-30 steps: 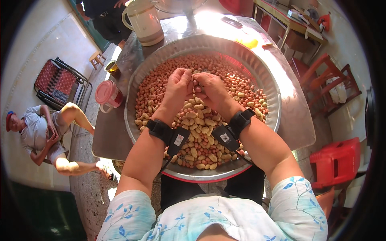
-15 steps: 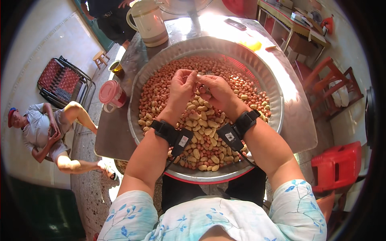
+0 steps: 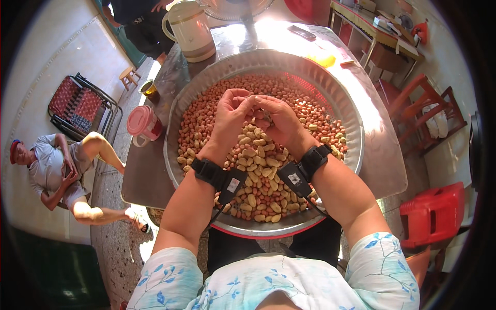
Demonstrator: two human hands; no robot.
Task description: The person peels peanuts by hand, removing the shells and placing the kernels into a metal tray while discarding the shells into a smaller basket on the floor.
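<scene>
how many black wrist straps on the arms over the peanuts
2: the left strap is around the wrist of the left hand, the right strap around that of the right hand. Both are in view.

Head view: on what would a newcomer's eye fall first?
A broad round metal tray of reddish shelled peanuts and tan unshelled ones fills the centre. Over it, the left hand and right hand meet at the fingertips. At the far right, a bright red plastic chair catches the eye.

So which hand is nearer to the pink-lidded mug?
The left hand: it's right of the mug, above the peanuts; the right hand is there too, but farther right.
</scene>
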